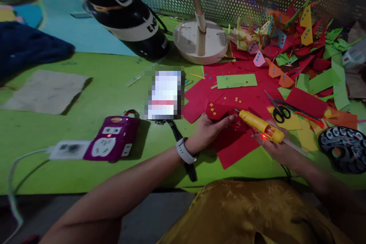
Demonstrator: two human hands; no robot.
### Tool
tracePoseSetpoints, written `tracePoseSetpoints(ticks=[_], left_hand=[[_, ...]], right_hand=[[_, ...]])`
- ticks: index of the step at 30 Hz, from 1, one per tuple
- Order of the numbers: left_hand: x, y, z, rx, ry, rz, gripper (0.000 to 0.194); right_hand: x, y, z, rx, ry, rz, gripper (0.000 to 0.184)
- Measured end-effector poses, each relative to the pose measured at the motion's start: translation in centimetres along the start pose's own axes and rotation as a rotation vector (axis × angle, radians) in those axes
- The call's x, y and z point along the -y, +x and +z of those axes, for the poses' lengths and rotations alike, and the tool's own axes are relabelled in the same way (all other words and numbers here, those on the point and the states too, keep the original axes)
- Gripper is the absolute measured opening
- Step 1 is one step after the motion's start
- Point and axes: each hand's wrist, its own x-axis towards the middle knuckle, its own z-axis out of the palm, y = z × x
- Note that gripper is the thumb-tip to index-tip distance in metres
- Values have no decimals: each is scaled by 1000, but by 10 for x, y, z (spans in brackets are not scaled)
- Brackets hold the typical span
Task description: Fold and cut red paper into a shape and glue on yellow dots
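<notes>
My left hand (207,133), with a white band at the wrist, pinches a piece of red paper (219,109) that carries a few small yellow squares. In my right hand (270,143) is a yellow hot glue gun (257,122) with a red light glowing on it. Its nozzle points left, close to my left thumb and the red paper. A glue stick (294,146) juts from the gun's rear end. Larger red sheets (237,148) lie on the table beneath both hands. Loose yellow bits (236,100) are scattered just beyond.
Scissors (281,112) and a black palette tray (343,148) sit at the right. Paper cutouts (280,45) pile up behind. A phone (166,93), purple power outlet (110,139), black bottle (134,23) and fan base (200,42) occupy the left and back of the green table (160,160).
</notes>
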Motion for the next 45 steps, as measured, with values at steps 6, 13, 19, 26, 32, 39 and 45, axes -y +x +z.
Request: tracePoseSetpoints(ticks=[6,13,19,26,32,39,45], left_hand=[[-1,0,1,2,8,6,30],[-4,1,2,38,-69,-40,31],[6,3,3,-67,-96,-28,28],[3,4,6,-116,-223,-92,30],[0,6,8,-196,-348,-87,30],[-3,11,3,-251,-393,-70,28],[-3,13,0,-262,-421,-109,29]], right_hand=[[3,1,-4,-229,26,-127,22],[-4,-15,-36,-392,-153,-211,17],[-45,-64,-70,-399,-324,197,27],[-102,-131,-90,-464,-632,637,32],[-113,-136,-93,-416,-695,770,40],[-85,-130,-102,-465,-811,448,34],[-33,-65,-37,-20,-437,137,49]])
